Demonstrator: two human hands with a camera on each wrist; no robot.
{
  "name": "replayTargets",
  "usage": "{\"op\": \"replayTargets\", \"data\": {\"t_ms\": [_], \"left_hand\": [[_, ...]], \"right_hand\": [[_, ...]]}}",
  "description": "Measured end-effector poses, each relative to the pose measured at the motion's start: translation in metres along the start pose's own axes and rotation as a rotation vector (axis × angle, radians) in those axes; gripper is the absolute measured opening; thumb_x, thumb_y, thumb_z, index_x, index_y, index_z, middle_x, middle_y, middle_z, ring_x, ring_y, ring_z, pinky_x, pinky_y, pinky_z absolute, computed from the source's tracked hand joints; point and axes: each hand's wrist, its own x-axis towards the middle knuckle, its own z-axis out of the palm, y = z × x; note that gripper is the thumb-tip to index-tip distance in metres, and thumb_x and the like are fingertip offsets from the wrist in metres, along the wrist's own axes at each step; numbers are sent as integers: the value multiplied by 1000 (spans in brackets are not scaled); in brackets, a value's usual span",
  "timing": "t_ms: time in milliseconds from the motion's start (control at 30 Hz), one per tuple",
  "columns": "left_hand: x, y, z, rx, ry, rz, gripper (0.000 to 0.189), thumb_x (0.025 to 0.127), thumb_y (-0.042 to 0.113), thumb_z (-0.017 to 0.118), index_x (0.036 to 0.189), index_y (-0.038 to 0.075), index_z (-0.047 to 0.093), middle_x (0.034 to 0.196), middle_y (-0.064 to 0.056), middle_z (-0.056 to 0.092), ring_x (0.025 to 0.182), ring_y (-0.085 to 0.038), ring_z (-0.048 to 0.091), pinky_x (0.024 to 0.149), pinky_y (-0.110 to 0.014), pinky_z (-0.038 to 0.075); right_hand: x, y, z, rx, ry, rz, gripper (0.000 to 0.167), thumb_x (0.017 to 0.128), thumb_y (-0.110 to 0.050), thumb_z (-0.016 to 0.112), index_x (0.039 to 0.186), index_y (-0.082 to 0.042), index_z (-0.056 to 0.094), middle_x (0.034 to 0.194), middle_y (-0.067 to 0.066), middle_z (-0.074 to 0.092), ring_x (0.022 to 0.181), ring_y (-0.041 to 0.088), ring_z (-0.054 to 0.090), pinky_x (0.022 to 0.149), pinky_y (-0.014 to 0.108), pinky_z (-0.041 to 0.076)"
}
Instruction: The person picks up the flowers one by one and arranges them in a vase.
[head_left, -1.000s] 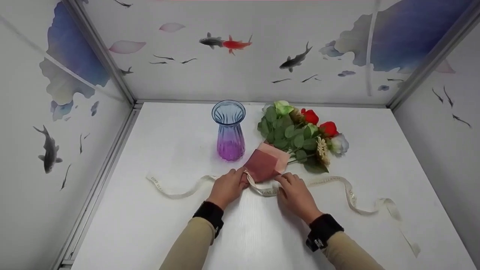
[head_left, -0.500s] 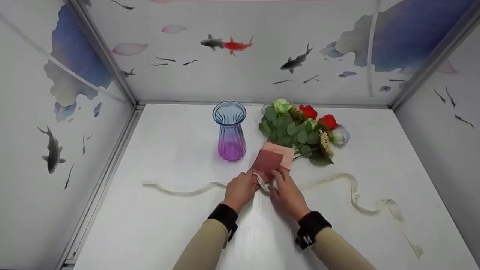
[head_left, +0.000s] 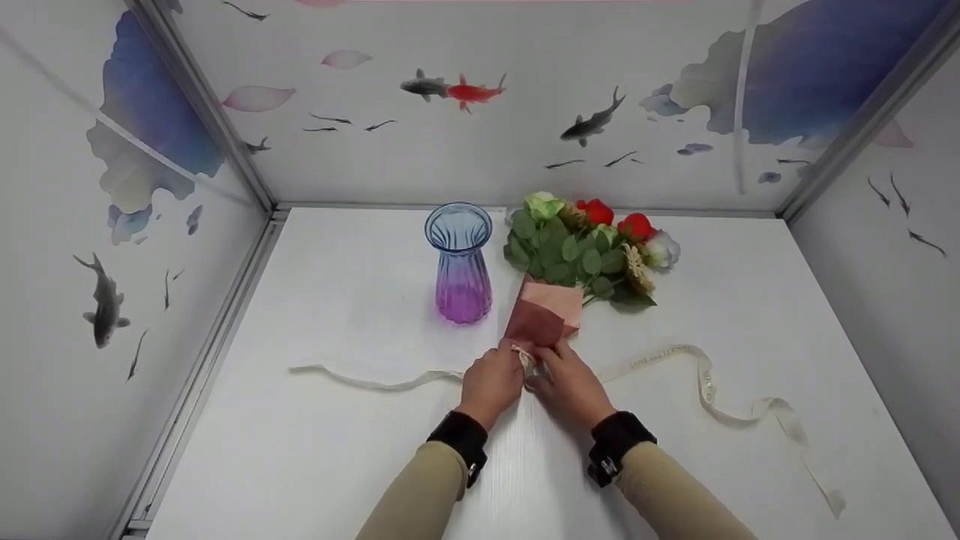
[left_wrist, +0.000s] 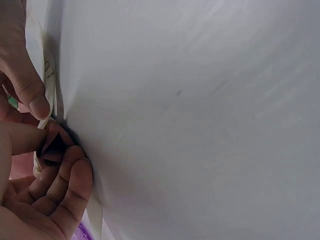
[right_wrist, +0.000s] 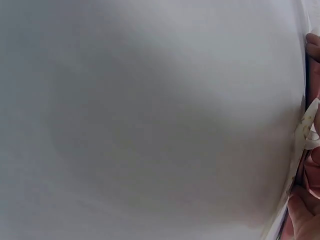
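Dusky-pink paper, creased and apparently thin, forms the wrapper (head_left: 543, 311) around the foot of the bouquet (head_left: 583, 259); both lie on the white table (head_left: 360, 300), directly beyond the grip. Left hand (head_left: 491, 381): fingers curled round the gathered near end of the wrapper; the left wrist view shows a hollow fold of paper held between thumb and fingers. Right hand (head_left: 574, 386): thumb and fingers pinch the cream ribbon (head_left: 705, 384) close against that same gathered end, the two hands almost meeting. Whether the ribbon is knotted there or merely looped cannot be confirmed, since fingers cover most of it and the right wrist view catches only the edge of the work. Free lengths of ribbon run out on both sides of the grip, the longer visible one to the right. The vase (head_left: 463, 274) stands upright beyond the grip and to its left, apart from the wrapper.

Handling, as judged: bouquet light; wrapper soft, easily crushed or torn; ribbon limp and probably slippery. Recommended hold: the gathered end, firm enough to keep the folds together, with the ribbon pinched close to the paper.
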Motion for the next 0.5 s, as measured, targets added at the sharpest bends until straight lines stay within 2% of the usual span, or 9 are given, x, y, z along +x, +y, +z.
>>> {"op": "replayTargets", "data": {"t_ms": [200, 333, 500], "left_hand": [[2, 0, 1, -85, -6, -36, 18, 95, 21, 62, 103, 5, 62, 80, -16, 70, 73, -39, 71, 58, -52, 55], [4, -2, 3, -105, 17, -37, 14, 100, 17, 58, 103, 4, 62, 80, -19, 70, 74, -41, 71, 60, -53, 55], [8, -4, 4, -125, 26, -45, 12, 100, 16, 59, 99, 4, 59, 78, -20, 69, 73, -40, 71, 59, -52, 54]], "right_hand": [[3, 3, -1, -7, -57, 39, 44, 89, -21, 81, 125, -5, 62, 130, 13, 53, 110, 35, 66, 93, 50, 55], [4, 4, 1, -5, -49, 60, 43, 87, -19, 82, 123, -5, 62, 129, 12, 53, 102, 35, 68, 88, 51, 56], [7, 2, 4, -4, -17, 80, 36, 91, -19, 78, 120, -7, 62, 126, 13, 52, 95, 37, 68, 81, 54, 56]]}}
